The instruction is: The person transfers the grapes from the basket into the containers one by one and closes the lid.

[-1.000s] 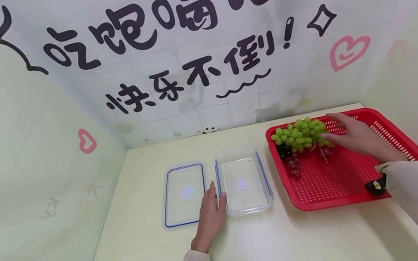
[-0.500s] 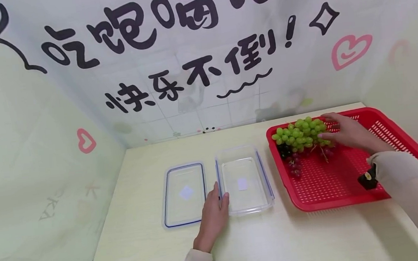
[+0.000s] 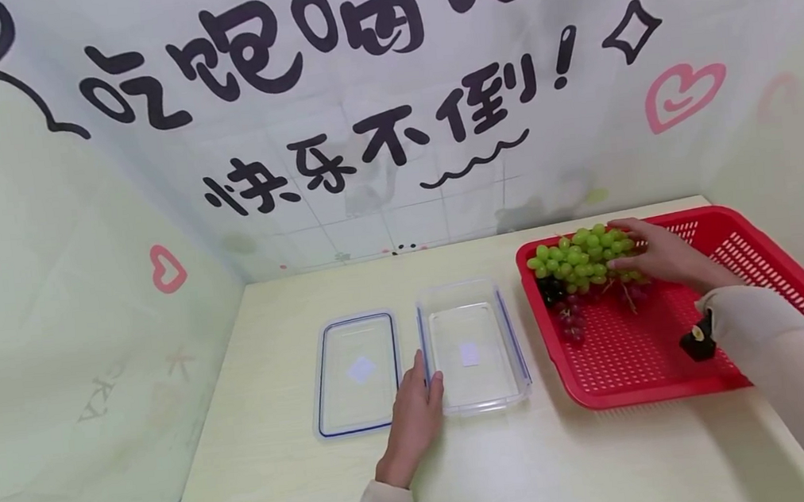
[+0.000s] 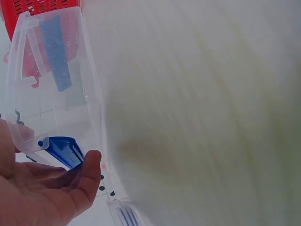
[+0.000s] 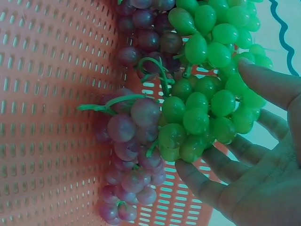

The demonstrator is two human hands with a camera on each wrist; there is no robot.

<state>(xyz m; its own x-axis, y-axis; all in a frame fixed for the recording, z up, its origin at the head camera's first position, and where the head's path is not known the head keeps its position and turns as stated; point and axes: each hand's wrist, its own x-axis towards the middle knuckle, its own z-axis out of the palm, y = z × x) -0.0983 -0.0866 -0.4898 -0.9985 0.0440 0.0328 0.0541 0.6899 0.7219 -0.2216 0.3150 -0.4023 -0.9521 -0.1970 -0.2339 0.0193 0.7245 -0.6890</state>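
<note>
My right hand reaches over the red basket, thumb and fingers spread around the right end of a bunch of green grapes. In the right wrist view its fingertips meet the outer green grapes, the fingers fairly straight. Red grapes lie beside and under the green bunch. My left hand rests at the near left corner of a clear plastic food container. Seen from the left wrist, its fingers are lightly bent beside the container's blue side clip.
A clear lid with a blue seal lies flat left of the container. Dark grapes sit at the basket's left wall. A printed backdrop stands behind the table.
My right hand has moved left, from beside the green grapes to around their right end. My left hand has shifted slightly right, closer against the container. The grapes stay in the basket.
</note>
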